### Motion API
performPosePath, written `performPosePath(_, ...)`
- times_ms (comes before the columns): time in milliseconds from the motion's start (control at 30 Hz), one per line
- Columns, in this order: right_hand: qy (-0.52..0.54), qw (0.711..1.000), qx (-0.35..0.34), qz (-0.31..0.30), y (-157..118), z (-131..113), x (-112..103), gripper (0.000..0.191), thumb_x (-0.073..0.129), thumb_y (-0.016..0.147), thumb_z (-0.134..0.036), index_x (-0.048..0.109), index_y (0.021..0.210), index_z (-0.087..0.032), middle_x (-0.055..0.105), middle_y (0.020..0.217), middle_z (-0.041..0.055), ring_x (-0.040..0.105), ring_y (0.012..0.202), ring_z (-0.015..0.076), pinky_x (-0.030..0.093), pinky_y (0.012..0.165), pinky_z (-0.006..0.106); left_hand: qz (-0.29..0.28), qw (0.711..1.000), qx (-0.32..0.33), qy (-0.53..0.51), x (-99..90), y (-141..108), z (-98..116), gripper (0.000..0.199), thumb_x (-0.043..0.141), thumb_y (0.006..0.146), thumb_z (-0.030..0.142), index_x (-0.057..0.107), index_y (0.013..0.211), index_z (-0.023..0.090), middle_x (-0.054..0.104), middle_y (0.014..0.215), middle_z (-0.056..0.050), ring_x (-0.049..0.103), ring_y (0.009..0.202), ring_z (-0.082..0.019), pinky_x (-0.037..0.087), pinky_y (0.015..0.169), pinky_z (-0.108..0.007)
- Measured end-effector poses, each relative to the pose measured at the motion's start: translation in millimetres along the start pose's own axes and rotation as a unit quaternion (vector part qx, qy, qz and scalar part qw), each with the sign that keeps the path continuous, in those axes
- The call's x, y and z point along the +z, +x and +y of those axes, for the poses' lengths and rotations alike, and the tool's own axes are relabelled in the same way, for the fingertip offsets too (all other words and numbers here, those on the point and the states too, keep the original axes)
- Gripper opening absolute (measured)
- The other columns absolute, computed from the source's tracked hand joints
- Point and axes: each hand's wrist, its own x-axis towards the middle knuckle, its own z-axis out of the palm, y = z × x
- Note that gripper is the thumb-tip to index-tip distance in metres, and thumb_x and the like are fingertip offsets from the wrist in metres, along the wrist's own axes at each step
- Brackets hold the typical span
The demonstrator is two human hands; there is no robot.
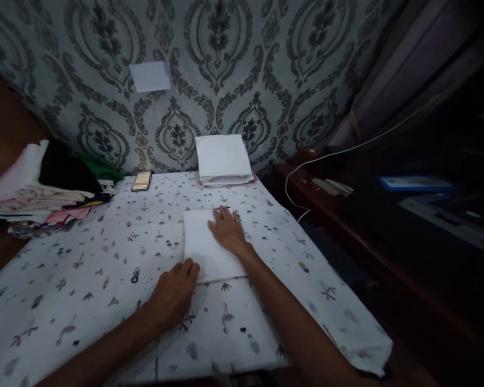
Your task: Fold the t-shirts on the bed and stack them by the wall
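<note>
A folded white cloth [204, 242] is pressed flat on the patterned tabletop [121, 263] by the right hand [228, 228], fingers spread apart, seemingly for steadiness. Its near left corner is met by the curled left hand [175, 293]; whether fabric is clamped there cannot be told. Beyond, a white stack [223, 156] is seen.

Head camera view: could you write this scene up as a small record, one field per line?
Surface: white printed cover
Worked on: folded white cloth, lying flat
Right hand: spread on the cloth's far right part
Left hand: fingers curled at its near left corner; grip unclear
Beyond the cloth: stack of folded white fabric, near the wall
Far left: pile of mixed-colour clothes
Right side: pale cable, blue-edged object, blurred
Wall: grey damask pattern, pale sheet on it
Lighting: dim
</note>
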Motion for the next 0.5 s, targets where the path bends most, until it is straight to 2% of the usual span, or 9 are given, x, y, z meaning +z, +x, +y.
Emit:
performPosePath(67, 0.001, 1.0, -0.002, 0.0, -1, 0, 0, 0.061, 0.026, 0.103, -0.043, 0.029, 0.156, -0.012, 0.019, 0.165, 0.0138, 0.012, 0.153, 0.0237, 0.006, 0.122, 0.045, 0.015, 0.997, -0.008, -0.073, -3.1, -3, -6, 0.033, 0.038, 0.079, 0.0, 0.047, 0.104, 0.019, 0.059, 0.111, -0.012, 0.063, 0.096, -0.027, 0.052, 0.076, -0.042)
performPosePath(133, 0.002, 1.0, -0.008, 0.003, 0, 2, -3, 0.06, 0.028, 0.102, -0.041, 0.031, 0.155, -0.011, 0.022, 0.164, 0.0155, 0.014, 0.153, 0.0245, 0.007, 0.121, 0.047, 0.07, 0.977, -0.021, -0.203, -4.6, -3, -16, 0.02, 0.046, 0.083, 0.011, 0.045, 0.099, 0.022, 0.06, 0.102, -0.007, 0.063, 0.088, -0.024, 0.052, 0.077, -0.04)
performPosePath(167, 0.004, 1.0, -0.013, 0.002, 2, 4, -7, 0.06, 0.03, 0.102, -0.04, 0.032, 0.154, -0.011, 0.024, 0.164, 0.0165, 0.017, 0.152, 0.0257, 0.009, 0.121, 0.048, 0.098, 0.954, -0.029, -0.283, -4.6, -1, -23, 0.015, 0.05, 0.084, 0.019, 0.045, 0.097, 0.023, 0.06, 0.098, -0.005, 0.063, 0.084, -0.022, 0.052, 0.075, -0.038)
performPosePath(233, 0.019, 0.999, -0.032, -0.02, 7, 8, -17, 0.058, 0.036, 0.1, -0.04, 0.037, 0.151, -0.012, 0.032, 0.16, 0.0179, 0.024, 0.149, 0.029, 0.013, 0.119, 0.051, 0.117, 0.884, -0.062, -0.448, -3.5, 7, -34, 0.025, 0.056, 0.085, 0.04, 0.044, 0.099, 0.023, 0.059, 0.092, -0.003, 0.062, 0.076, -0.02, 0.052, 0.064, -0.033)
performPosePath(300, 0.034, 0.997, -0.055, -0.05, 16, 13, -30, 0.057, 0.047, 0.095, -0.042, 0.046, 0.145, -0.014, 0.041, 0.153, 0.0182, 0.034, 0.143, 0.0318, 0.019, 0.116, 0.053, 0.083, 0.811, -0.109, -0.569, -1.7, 19, -41, 0.044, 0.06, 0.08, 0.057, 0.044, 0.103, 0.023, 0.06, 0.082, -0.002, 0.061, 0.065, -0.019, 0.048, 0.05, -0.029)
performPosePath(333, 0.04, 0.995, -0.065, -0.062, 22, 16, -37, 0.056, 0.053, 0.091, -0.043, 0.051, 0.14, -0.016, 0.046, 0.149, 0.0178, 0.037, 0.14, 0.0325, 0.022, 0.115, 0.052, 0.056, 0.786, -0.13, -0.602, -0.9, 26, -42, 0.05, 0.062, 0.076, 0.06, 0.044, 0.103, 0.022, 0.059, 0.075, 0.0, 0.06, 0.058, -0.018, 0.044, 0.044, -0.027)
performPosePath(400, 0.046, 0.993, -0.078, -0.073, 34, 20, -49, 0.056, 0.066, 0.082, -0.045, 0.059, 0.13, -0.018, 0.054, 0.141, 0.0161, 0.044, 0.134, 0.0327, 0.029, 0.111, 0.05, 0.012, 0.766, -0.154, -0.623, -0.1, 38, -41, 0.053, 0.068, 0.071, 0.057, 0.046, 0.102, 0.02, 0.058, 0.064, 0.003, 0.054, 0.048, -0.016, 0.036, 0.039, -0.024)
performPosePath(500, 0.067, 0.992, -0.075, -0.075, 50, 27, -60, 0.053, 0.079, 0.069, -0.046, 0.066, 0.114, -0.021, 0.063, 0.128, 0.0117, 0.054, 0.121, 0.0319, 0.038, 0.101, 0.047, -0.044, 0.768, -0.13, -0.625, -4.2, 52, -44, 0.041, 0.074, 0.064, 0.037, 0.056, 0.095, 0.018, 0.06, 0.06, 0.004, 0.049, 0.043, -0.012, 0.031, 0.04, -0.022)
